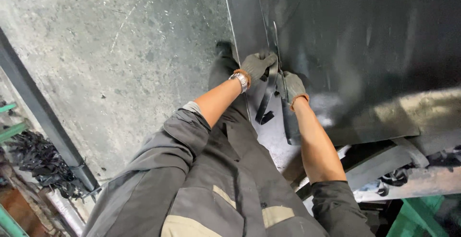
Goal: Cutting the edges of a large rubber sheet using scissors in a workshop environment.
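Both hands were gloved in grey and were held close together at the edge of a large dark sheet [365,50]. The left hand [257,65] was closed around the top of a narrow dark strip [267,98], with a watch [239,80] worn at the wrist. The right hand [293,87] was clenched just beside it, lower on the sheet's edge; what was held in it was hidden by the glove and the strip, so whether a tool was gripped could not be told. From the left hand the strip was seen to hang down and curl away from the sheet, its lower end loose above the pale worktop [273,146].

The step in hand was judged to be the parting of that strip from the sheet's edge, begun but not finished, since the strip was still joined at the top where the hands met. For the next move, a steady pull on the strip along the cut line would be called for, with the sheet kept from shifting by the other hand and the gloves kept clear of the sharp edge.

Farther out, a concrete floor [120,50] lay to the left, crossed by a dark beam [43,117], with a heap of black offcuts [38,162] beside it.
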